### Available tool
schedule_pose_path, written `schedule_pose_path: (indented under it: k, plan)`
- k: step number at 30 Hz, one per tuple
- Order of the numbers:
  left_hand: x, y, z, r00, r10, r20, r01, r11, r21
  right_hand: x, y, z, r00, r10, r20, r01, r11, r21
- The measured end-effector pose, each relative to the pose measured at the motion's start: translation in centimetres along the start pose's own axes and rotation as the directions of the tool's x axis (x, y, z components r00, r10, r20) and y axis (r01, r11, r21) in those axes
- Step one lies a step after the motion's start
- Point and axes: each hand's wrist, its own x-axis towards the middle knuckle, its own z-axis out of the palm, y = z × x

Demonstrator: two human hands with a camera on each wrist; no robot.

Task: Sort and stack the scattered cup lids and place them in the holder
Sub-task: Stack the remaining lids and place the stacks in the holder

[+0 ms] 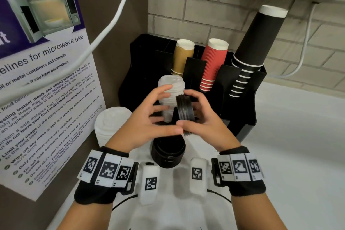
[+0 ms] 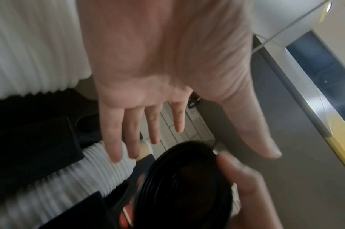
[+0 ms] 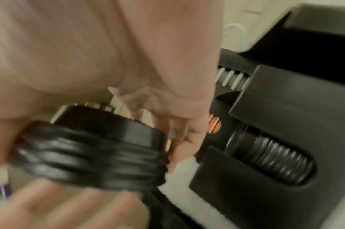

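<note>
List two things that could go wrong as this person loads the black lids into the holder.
1. The right hand grips the black lids on edge by the rims alone; the left hand is open, so the stack could fan apart and drop.
2. The clear lids stand tall in the holder right beside them; a nudge might tip them.
3. More black lids sit just below on the counter and could be knocked.

Right hand [image 3: 148, 108] grips blurred black lid stack [image 3: 93, 153], probably tilted.
</note>
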Motion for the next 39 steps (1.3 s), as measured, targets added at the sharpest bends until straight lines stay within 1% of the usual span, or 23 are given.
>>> schedule_pose_path:
  k: [1, 3, 7, 12, 22, 24, 26, 27, 29, 30, 32, 33, 35, 36, 39]
  plan:
    - [-0.1, -0.1, 0.4, 0.999, -0.008, 0.047, 0.009, 1.000, -0.015, -0.3, -0.3, -0.1, 1.000, -0.008, 0.008, 0.007, 0.998, 0.061]
    - [-0.1, -0.2, 1.0, 0.997, 0.000, 0.077, 0.006, 0.997, -0.075, -0.6, -0.7, -0.1, 0.999, -0.031, 0.031, 0.028, 0.995, 0.098]
    - [0.0, -0.5, 1.3, 0.997, 0.039, 0.063, -0.030, 0.991, -0.133, -0.9, -1.0, -0.4, 0.999, -0.050, 0.005, 0.049, 0.995, 0.087]
    - [0.1, -0.6, 1.3, 0.998, 0.042, 0.040, -0.037, 0.991, -0.126, -1.1, -1.0, -0.5, 0.998, -0.045, -0.035, 0.047, 0.997, 0.062]
    - [0.4, -0.7, 1.2, 0.999, 0.038, 0.035, -0.034, 0.994, -0.105, -0.8, -1.3, -0.2, 0.996, -0.068, -0.061, 0.070, 0.997, 0.040]
    - [0.4, -0.7, 0.9, 1.000, 0.029, 0.006, -0.029, 0.993, -0.113, -0.3, -1.5, -0.7, 0.985, -0.113, -0.128, 0.116, 0.993, 0.015]
    - [0.5, -0.7, 0.5, 0.998, 0.033, -0.059, -0.038, 0.996, -0.086, 0.7, -1.4, -1.9, 0.955, -0.159, -0.252, 0.154, 0.987, -0.041]
    - [0.5, -0.7, 0.2, 0.994, 0.039, -0.101, -0.046, 0.996, -0.070, 1.3, -1.2, -2.7, 0.938, -0.172, -0.300, 0.152, 0.984, -0.090]
    - [0.6, -0.5, -0.5, 0.982, 0.051, -0.180, -0.062, 0.997, -0.051, 2.6, -0.6, -4.5, 0.930, -0.160, -0.330, 0.078, 0.966, -0.247]
    - [0.7, -0.4, -0.8, 0.976, 0.060, -0.209, -0.071, 0.997, -0.044, 3.1, -0.2, -5.3, 0.939, -0.138, -0.316, 0.018, 0.935, -0.354]
    - [0.7, -0.3, -1.1, 0.967, 0.078, -0.241, -0.088, 0.996, -0.030, 4.1, 0.6, -6.5, 0.964, -0.079, -0.254, -0.080, 0.825, -0.560]
    - [0.7, -0.2, -1.1, 0.964, 0.084, -0.251, -0.092, 0.996, -0.019, 4.6, 0.8, -6.8, 0.977, -0.036, -0.211, -0.109, 0.766, -0.633]
    - [0.8, -0.2, -1.1, 0.963, 0.085, -0.256, -0.091, 0.996, -0.009, 5.4, 1.1, -6.9, 0.991, 0.068, -0.119, -0.135, 0.657, -0.742]
    - [0.8, -0.2, -1.0, 0.964, 0.081, -0.254, -0.086, 0.996, -0.009, 5.8, 1.1, -6.8, 0.989, 0.127, -0.080, -0.140, 0.596, -0.791]
    - [0.8, -0.4, -0.8, 0.968, 0.060, -0.242, -0.064, 0.998, -0.007, 6.6, 1.0, -6.2, 0.964, 0.263, -0.029, -0.136, 0.398, -0.907]
